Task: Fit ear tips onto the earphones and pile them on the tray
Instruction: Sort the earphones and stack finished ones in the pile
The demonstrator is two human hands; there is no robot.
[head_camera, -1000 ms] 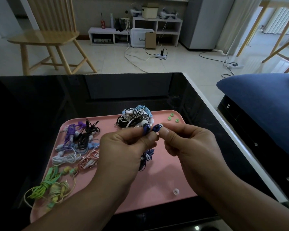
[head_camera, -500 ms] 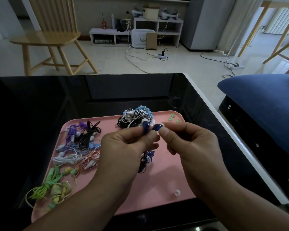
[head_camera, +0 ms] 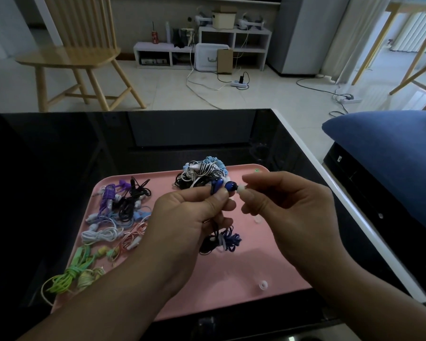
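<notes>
Above the pink tray (head_camera: 221,286), my left hand (head_camera: 190,217) grips a pair of dark blue earphones (head_camera: 223,186), both earbuds sticking up past my fingers. Their coiled blue cable (head_camera: 223,241) hangs below the hand. My right hand (head_camera: 285,207) pinches a white ear tip (head_camera: 241,187) right against the nozzle of the right earbud. Loose white ear tips lie on the tray (head_camera: 263,284), and a green one (head_camera: 256,170) sits at the far right corner.
Bundled earphones lie along the tray's left side: purple and black (head_camera: 123,198), white (head_camera: 99,235), pink (head_camera: 133,238), green and yellow (head_camera: 76,271). A black, white and light blue pile (head_camera: 202,173) sits at the tray's far edge. The black table's white right edge (head_camera: 342,193) runs close by.
The hands have drawn slightly apart, so the white ear tip now shows between my right fingertips and the earbud. The left hand holds the earphones as before.
</notes>
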